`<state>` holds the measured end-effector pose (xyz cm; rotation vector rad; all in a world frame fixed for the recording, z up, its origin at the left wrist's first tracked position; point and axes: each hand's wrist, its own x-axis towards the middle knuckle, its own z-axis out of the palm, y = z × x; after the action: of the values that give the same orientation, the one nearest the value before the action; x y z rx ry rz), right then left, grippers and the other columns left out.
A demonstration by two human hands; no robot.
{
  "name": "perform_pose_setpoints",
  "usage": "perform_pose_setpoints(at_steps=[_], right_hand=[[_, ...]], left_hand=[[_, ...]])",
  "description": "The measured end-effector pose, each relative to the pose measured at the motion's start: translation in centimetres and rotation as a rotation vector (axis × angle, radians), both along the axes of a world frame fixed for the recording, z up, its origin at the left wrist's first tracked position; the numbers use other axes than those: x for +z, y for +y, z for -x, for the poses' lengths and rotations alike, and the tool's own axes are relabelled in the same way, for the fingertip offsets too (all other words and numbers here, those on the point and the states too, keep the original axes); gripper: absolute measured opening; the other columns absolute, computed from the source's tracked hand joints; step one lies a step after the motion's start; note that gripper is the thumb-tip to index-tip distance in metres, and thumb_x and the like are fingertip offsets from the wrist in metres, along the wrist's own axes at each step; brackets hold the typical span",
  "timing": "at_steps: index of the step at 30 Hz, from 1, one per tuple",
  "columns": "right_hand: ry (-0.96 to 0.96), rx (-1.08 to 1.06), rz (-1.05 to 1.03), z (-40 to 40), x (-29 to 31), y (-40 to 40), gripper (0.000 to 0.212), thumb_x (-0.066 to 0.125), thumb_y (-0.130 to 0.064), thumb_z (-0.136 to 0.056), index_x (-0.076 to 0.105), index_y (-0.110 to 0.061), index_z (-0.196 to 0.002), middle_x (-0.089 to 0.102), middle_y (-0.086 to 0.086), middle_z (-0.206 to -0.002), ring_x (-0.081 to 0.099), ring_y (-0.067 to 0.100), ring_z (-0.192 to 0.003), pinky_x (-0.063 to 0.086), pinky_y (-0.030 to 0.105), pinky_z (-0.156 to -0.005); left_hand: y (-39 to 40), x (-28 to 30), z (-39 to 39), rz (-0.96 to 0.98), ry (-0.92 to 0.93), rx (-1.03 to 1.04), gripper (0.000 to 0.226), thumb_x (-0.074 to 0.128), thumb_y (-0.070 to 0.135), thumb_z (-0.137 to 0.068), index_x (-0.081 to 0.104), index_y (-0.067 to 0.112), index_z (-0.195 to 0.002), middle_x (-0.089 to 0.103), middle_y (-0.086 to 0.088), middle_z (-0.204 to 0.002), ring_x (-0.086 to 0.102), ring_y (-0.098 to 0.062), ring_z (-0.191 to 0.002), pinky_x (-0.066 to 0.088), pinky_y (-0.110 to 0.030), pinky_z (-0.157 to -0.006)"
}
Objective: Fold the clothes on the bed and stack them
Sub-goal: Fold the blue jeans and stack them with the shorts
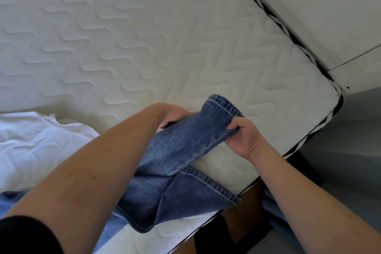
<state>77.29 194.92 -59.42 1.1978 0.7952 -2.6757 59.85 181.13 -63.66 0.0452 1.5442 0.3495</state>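
I have the jeans (pixel 175 163) at the near right corner of the bed (pixel 144 37), one leg raised by its hem. My left hand (pixel 175 115) grips the hem's far edge; my right hand (pixel 243 136) pinches its near corner. To fold well, I should pull the hem taut, match it to the other leg's hem below, then lay both flat. The white garment (pixel 35 146) waits at left.
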Motion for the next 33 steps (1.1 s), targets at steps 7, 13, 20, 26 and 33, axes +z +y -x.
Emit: perform_pose_setpoints(at_steps=[7, 13, 20, 26, 33], right_hand=[[-0.178, 0.024, -0.281, -1.7, -2.9, 0.7, 0.027, 0.046, 0.010, -0.093, 0.057, -0.006, -0.112, 0.066, 0.011, -0.103, 0.064, 0.023, -0.087, 0.058, 0.032, -0.073], [-0.346, 0.260, -0.756, -2.2, -5.7, 1.7, 0.013, 0.065, -0.009, -0.091, 0.060, -0.013, -0.103, 0.067, 0.016, -0.106, 0.066, 0.033, -0.097, 0.053, 0.053, -0.090], [-0.385, 0.457, -1.088, -0.3, -6.7, 2.4, 0.015, 0.070, -0.028, -0.089, 0.063, -0.015, -0.085, 0.071, 0.006, -0.077, 0.070, 0.019, -0.063, 0.055, 0.038, -0.065], [-0.521, 0.594, -1.180, 1.1, -8.4, 2.5, 0.034, 0.067, -0.040, -0.089, 0.058, -0.008, -0.088, 0.069, 0.011, -0.076, 0.068, 0.030, -0.068, 0.054, 0.040, -0.068], [-0.732, 0.587, -1.311, 1.1, -8.7, 1.6, 0.046, 0.060, -0.061, -0.086, 0.053, -0.016, -0.077, 0.065, 0.006, -0.075, 0.056, 0.026, -0.068, 0.035, 0.032, -0.053]], left_hand=[[1.6, 0.1, 1.9, -0.341, 0.613, 0.115, 0.027, 0.063, 0.038, -0.093, 0.059, 0.018, -0.109, 0.065, -0.005, -0.104, 0.060, -0.024, -0.094, 0.044, -0.029, -0.078], [3.4, 0.0, 5.1, -0.445, 0.899, 0.001, 0.016, 0.061, 0.030, -0.095, 0.062, 0.015, -0.097, 0.062, -0.009, -0.080, 0.053, -0.022, -0.072, 0.036, -0.028, -0.060], [3.9, -2.1, 6.3, -0.425, 1.009, 0.022, 0.016, 0.056, 0.026, -0.097, 0.059, 0.010, -0.096, 0.056, -0.004, -0.078, 0.050, -0.022, -0.078, 0.031, -0.030, -0.063], [4.0, -3.5, 6.9, -0.395, 1.035, 0.014, 0.015, 0.054, 0.027, -0.098, 0.054, 0.013, -0.093, 0.051, 0.002, -0.073, 0.052, -0.024, -0.078, 0.029, -0.030, -0.057], [1.7, -3.4, 8.0, -0.216, 0.888, -0.063, 0.065, 0.070, 0.055, -0.081, 0.052, 0.011, -0.125, 0.060, -0.006, -0.109, 0.058, -0.026, -0.099, 0.047, -0.035, -0.081]])
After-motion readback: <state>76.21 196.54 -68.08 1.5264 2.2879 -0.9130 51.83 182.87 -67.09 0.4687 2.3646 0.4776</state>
